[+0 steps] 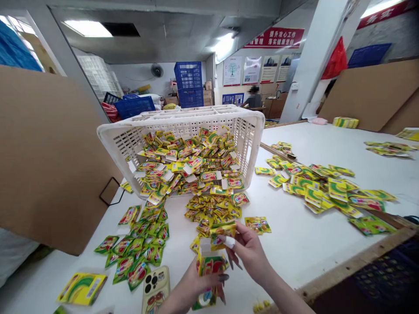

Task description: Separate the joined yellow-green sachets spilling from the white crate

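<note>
Near the table's front edge, my left hand (191,283) is closed around a small printed carton (209,264) in yellow, green and red. The carton's white end flap stands up, on the side towards the crate. My right hand (250,250) pinches a yellow sachet (219,233) just above that flap, with white tape round one fingertip. Beyond it spreads a pile of yellow sachets (214,209). Green sachets (144,237) lie in a heap to the left. Beside my left wrist rests a phone (155,288) in a decorated case.
A white plastic crate (258,144) lies on its side, its open face towards me, full of small cartons (193,163). Flat cartons (314,187) are scattered to the right. Cardboard (49,165) stands at the left. A person (253,98) sits far back.
</note>
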Tool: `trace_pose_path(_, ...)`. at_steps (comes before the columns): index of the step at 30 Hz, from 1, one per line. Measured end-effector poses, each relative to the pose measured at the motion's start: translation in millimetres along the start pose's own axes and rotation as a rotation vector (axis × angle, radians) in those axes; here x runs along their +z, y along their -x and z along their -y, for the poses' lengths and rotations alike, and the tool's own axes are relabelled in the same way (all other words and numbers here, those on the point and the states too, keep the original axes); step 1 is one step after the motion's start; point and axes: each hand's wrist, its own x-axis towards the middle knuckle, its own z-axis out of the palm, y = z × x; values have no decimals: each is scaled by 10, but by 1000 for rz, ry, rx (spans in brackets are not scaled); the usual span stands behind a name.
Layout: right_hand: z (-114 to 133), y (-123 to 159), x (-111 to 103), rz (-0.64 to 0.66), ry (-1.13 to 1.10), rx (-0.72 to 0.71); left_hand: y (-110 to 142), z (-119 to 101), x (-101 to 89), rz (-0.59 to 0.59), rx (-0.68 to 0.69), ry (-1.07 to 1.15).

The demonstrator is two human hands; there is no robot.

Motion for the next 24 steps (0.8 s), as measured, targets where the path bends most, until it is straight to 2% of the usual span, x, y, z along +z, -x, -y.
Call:
trace_pose_path(3, 56, 50, 41, 109, 316, -204, 3, 68, 42, -41, -4, -67)
trace_pose_path(5, 115, 101, -1, 231, 549, -257, 6, 116, 26, -47, -2, -152)
trace_pose_path(8, 258, 186, -92, 447, 807, -190, 21, 215, 21, 12, 22, -282)
trace_pose_path(11, 350, 270, -182, 600, 894, -125, 33, 328, 44, 104, 56, -323)
trace_pose_path(12, 345, 296, -212, 600, 876, -98, 36, 360, 53, 119, 50, -300)
trace_pose_path(14, 276, 342, -271, 519, 808, -68, 40, 407, 71, 142, 34, -227)
trace_pose_path(16, 164, 393, -317, 433, 741, -108, 46, 435, 92, 158, 49, -171)
trace_pose_path(19, 26, 507, -328, 460, 655, -193, 46, 469, 129, 174, 82, -175)
trace_pose_path(21, -17, 600, -301, 482, 614, -161, 31, 503, 159, 221, 71, -151)
trace_pose_path(24, -41, 678, -322, 440, 595, -110, -20, 548, 202, 327, 49, -75)
